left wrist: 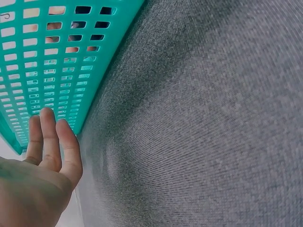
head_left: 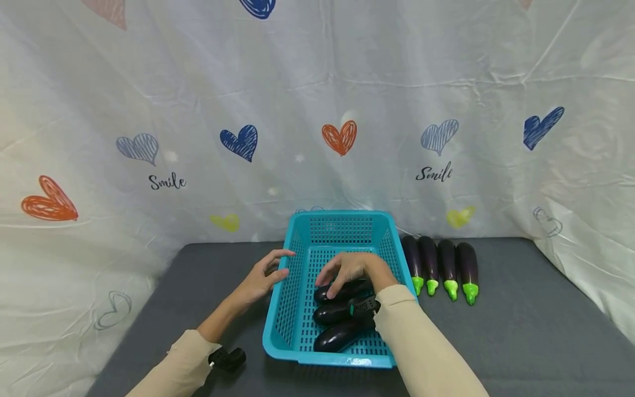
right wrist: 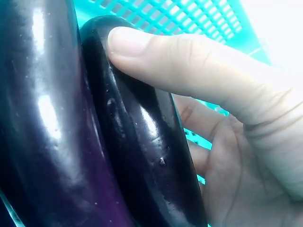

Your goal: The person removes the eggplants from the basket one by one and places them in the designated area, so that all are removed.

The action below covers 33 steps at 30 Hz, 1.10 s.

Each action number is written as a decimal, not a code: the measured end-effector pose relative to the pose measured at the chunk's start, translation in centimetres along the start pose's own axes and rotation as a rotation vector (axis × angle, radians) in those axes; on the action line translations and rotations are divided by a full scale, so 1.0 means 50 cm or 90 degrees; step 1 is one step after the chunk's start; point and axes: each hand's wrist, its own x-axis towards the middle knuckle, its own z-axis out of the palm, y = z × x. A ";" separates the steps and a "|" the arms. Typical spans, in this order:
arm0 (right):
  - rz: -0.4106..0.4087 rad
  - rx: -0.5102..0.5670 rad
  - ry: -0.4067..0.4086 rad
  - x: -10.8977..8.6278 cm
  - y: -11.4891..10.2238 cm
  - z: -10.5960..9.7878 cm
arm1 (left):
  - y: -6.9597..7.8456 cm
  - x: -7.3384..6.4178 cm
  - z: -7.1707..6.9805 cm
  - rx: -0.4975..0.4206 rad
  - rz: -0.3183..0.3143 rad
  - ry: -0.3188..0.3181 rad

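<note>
A blue plastic basket (head_left: 347, 360) with slotted walls holds three dark, glossy eggplants lying crosswise. My right hand (head_left: 356, 267) is inside it, gripping the farthest eggplant (head_left: 353, 289) near its rounded end. The right wrist view shows the thumb (right wrist: 156, 56) on top of that eggplant and the other fingers partly hidden behind it. Nearer me lie the middle eggplant (head_left: 330, 315) and the front eggplant (head_left: 338, 337); the right wrist and sleeve hide their right ends. At the basket's left wall, my left hand (head_left: 262, 280) has its fingers (left wrist: 49, 137) extended, holding nothing; contact is unclear.
Several eggplants (head_left: 448, 267) with green stem ends stand in a row on the dark grey table (head_left: 521, 331), right of the basket. Behind the table hangs a pale curtain (head_left: 297, 71) printed with hearts.
</note>
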 end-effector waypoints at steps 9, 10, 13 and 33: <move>0.005 0.003 0.009 0.002 -0.004 0.000 | 0.001 0.001 0.000 -0.005 -0.002 0.000; 0.001 -0.003 0.010 0.003 -0.005 0.000 | 0.001 0.001 0.000 -0.003 -0.003 0.000; -0.024 -0.020 0.023 0.002 -0.014 -0.005 | 0.001 0.002 -0.001 -0.009 -0.007 0.000; -0.189 -0.030 0.152 -0.017 -0.089 -0.060 | -0.003 0.005 -0.004 0.000 -0.018 0.002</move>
